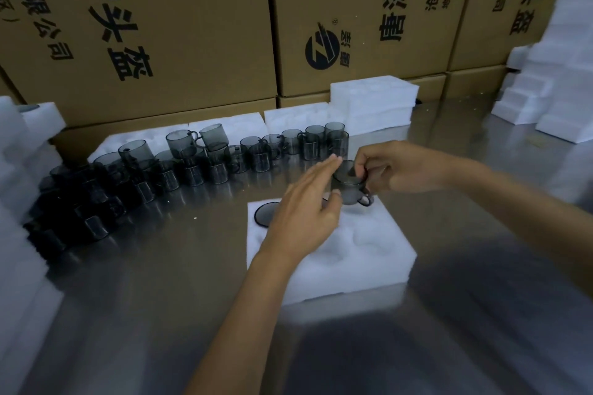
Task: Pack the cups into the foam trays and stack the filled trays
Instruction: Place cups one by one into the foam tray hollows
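A white foam tray (pixel 359 266) with moulded hollows lies on the steel table in front of me. One smoky glass cup (pixel 266 213) sits sunk in its far left hollow, only part of its rim showing. My right hand (pixel 391 168) pinches another smoky cup (pixel 349 189) by its rim over the tray's far edge, handle pointing right. My left hand (pixel 308 205) hovers flat over the tray with straight fingers, its fingertips close beside that cup. Several more smoky cups (pixel 192 157) stand stacked in a long curved row behind and to the left.
Empty foam trays (pixel 372 99) are piled at the back; more foam (pixel 555 86) is stacked at the right and along the left edge (pixel 19 202). Large cardboard boxes (pixel 160 26) wall off the far side of the table.
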